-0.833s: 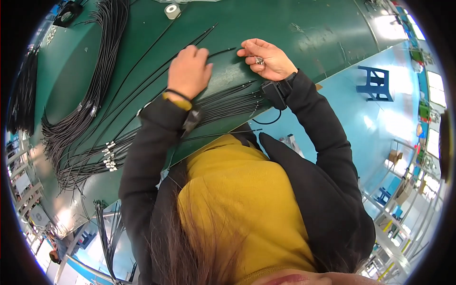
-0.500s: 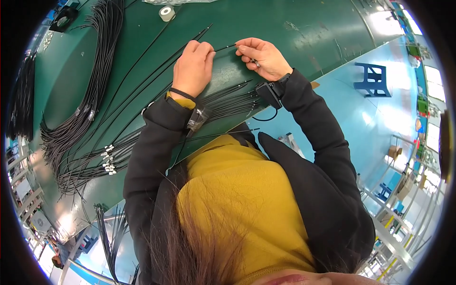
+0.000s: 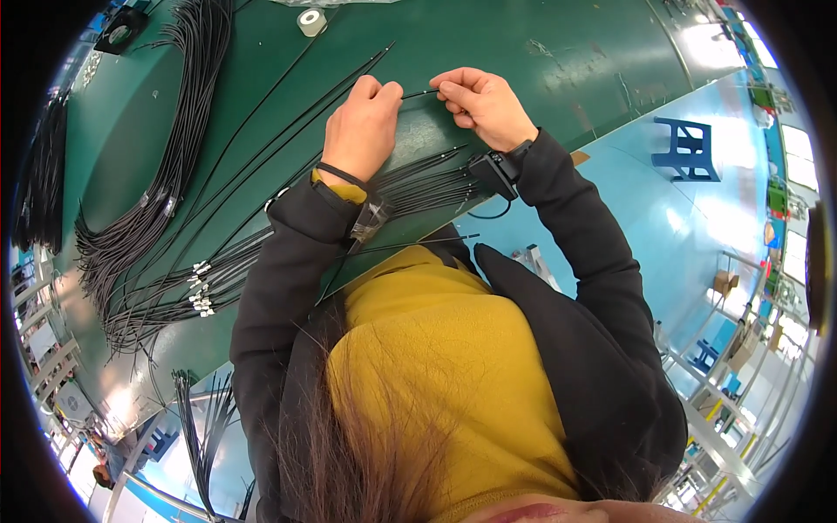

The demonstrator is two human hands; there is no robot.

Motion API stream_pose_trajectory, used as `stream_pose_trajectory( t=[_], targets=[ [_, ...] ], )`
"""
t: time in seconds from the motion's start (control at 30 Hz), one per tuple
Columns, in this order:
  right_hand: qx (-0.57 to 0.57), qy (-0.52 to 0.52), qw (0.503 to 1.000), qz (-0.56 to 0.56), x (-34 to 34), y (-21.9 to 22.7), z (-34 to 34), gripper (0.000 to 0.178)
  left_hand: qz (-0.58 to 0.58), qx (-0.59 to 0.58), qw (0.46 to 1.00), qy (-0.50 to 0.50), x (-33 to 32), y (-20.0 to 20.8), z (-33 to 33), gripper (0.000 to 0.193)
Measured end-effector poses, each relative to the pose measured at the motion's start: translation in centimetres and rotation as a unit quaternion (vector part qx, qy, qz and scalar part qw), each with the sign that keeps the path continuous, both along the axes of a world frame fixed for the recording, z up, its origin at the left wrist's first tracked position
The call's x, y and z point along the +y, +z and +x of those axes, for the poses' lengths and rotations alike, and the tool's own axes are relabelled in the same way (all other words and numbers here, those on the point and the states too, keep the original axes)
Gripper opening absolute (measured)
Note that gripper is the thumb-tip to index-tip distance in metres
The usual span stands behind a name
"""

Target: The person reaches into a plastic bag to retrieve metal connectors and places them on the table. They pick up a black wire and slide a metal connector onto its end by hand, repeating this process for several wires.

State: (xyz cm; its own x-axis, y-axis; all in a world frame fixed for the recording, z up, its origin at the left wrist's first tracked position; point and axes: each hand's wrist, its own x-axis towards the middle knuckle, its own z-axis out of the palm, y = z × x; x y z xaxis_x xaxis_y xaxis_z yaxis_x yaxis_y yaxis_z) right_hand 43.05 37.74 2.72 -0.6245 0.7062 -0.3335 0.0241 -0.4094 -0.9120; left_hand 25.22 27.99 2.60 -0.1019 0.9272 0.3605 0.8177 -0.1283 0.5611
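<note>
A thin black cable (image 3: 417, 94) stretches between my two hands above the green table. My left hand (image 3: 360, 132) is closed round it, knuckles up. Thumb and fingertips of my right hand (image 3: 488, 109) pinch the cable's end, where a small light mark shows. Any small part at those fingertips is too tiny to make out. Below my hands, a row of black cables (image 3: 427, 190) lies with its ends toward the table's near edge, partly under my left forearm. Further loose cables (image 3: 288, 132) run up past my left hand, their tips lying beyond it.
A thick black cable bundle (image 3: 193, 113) curves along the left, with another bundle (image 3: 42, 174) at the far left. White tags (image 3: 200, 289) sit on the nearer cables. A white tape roll (image 3: 311, 22) stands at the back. A blue stool (image 3: 686, 150) is on the floor at right.
My left hand has shifted slightly right along with the cable, so the gap between my hands is smaller. Small metal pieces seen in my right hand's curled fingers no longer show.
</note>
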Motion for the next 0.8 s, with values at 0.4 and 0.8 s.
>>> stream_pose_trajectory(
  t=[0.4, 0.8],
  targets=[
    [0.15, -0.036, 0.953, -0.261, 0.0, 0.9, -0.3, 0.023, 0.016, -0.199, 0.98, -0.013, 0.8, 0.8, 0.5, 0.008],
    [0.108, -0.149, 0.93, -0.319, 1.0, -1.1, 0.3, 0.023, 0.025, -0.124, 0.992, -0.02, 0.4, 0.5, 0.5, 0.009]
  ],
)
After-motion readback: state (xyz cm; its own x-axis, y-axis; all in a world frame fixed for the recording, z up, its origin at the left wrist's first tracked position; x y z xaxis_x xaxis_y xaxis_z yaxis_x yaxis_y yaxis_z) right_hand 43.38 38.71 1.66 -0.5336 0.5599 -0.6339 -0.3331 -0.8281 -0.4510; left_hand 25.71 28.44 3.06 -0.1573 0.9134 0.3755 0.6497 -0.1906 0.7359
